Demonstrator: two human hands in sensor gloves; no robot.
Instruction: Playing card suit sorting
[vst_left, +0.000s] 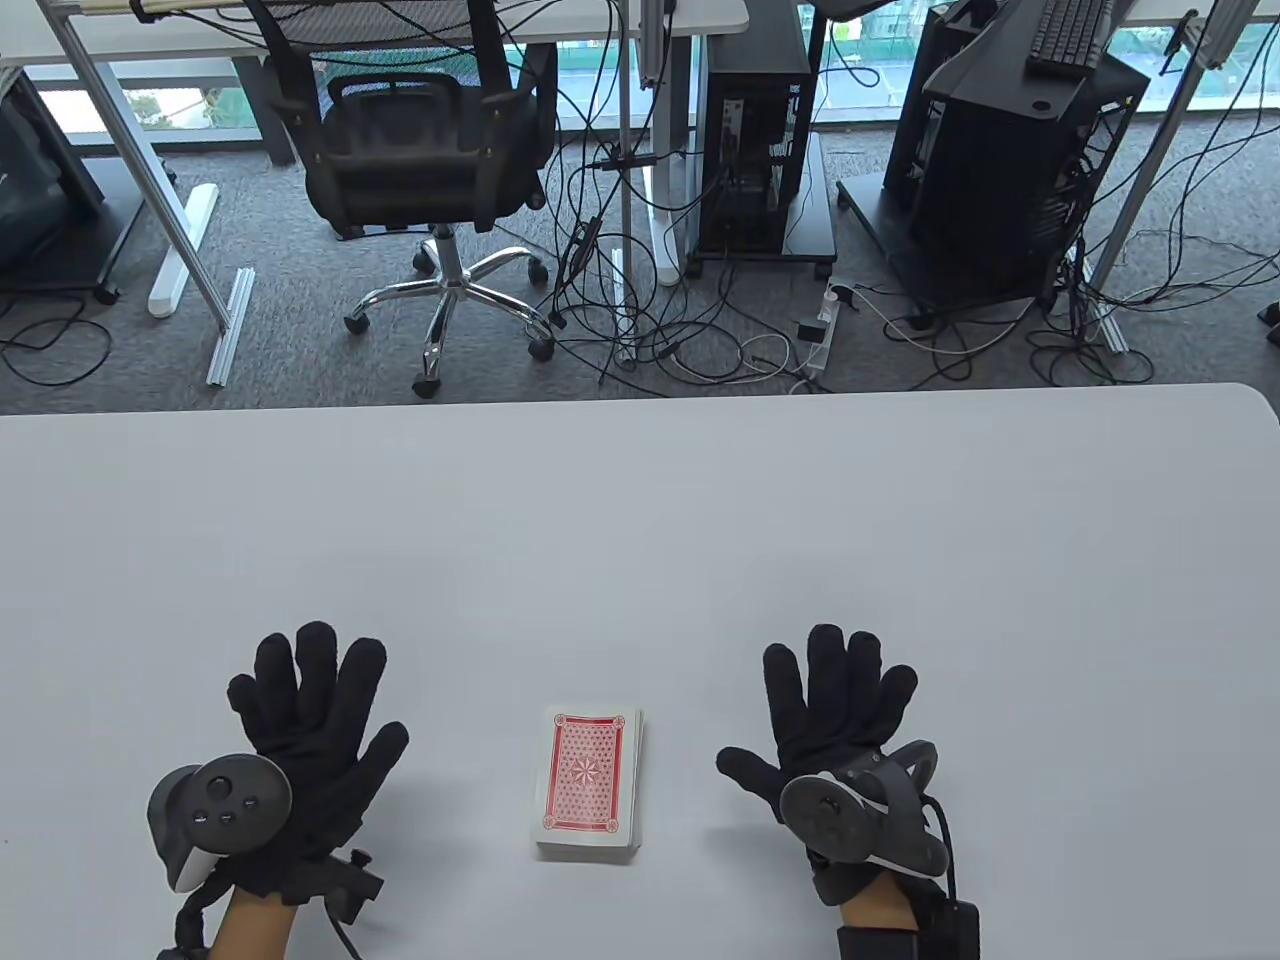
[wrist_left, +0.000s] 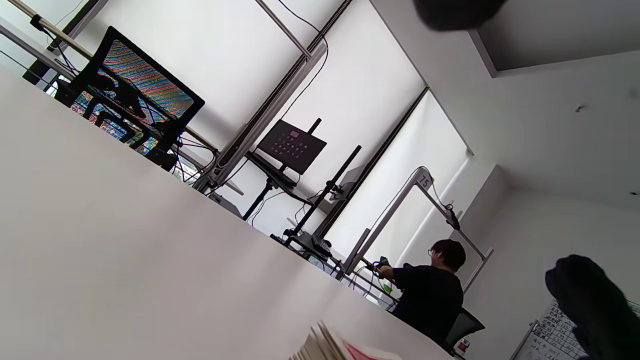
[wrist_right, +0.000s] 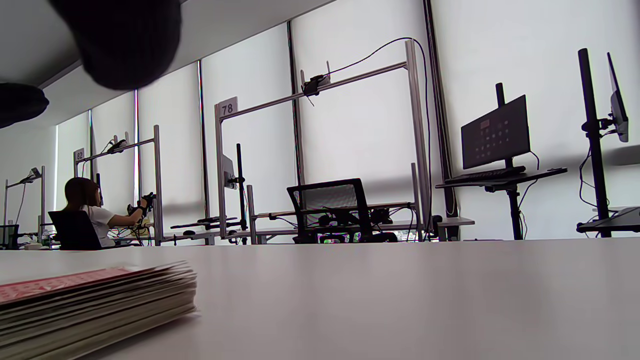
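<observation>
A stack of playing cards (vst_left: 589, 783) with red patterned backs lies face down near the table's front edge, between my two hands. My left hand (vst_left: 305, 705) lies flat on the table to the left of the deck, fingers spread and holding nothing. My right hand (vst_left: 830, 700) lies flat to the right of the deck, fingers spread too. Neither hand touches the cards. The left wrist view shows the deck's edge (wrist_left: 340, 347) at the bottom and a fingertip (wrist_left: 452, 12) at the top. In the right wrist view the deck (wrist_right: 95, 300) fills the lower left corner.
The white table (vst_left: 640, 520) stretches bare beyond the hands to its far edge. Behind it stand an office chair (vst_left: 430, 150), computer towers (vst_left: 765, 130) and tangled cables on the floor. Other people work at distant desks in the wrist views.
</observation>
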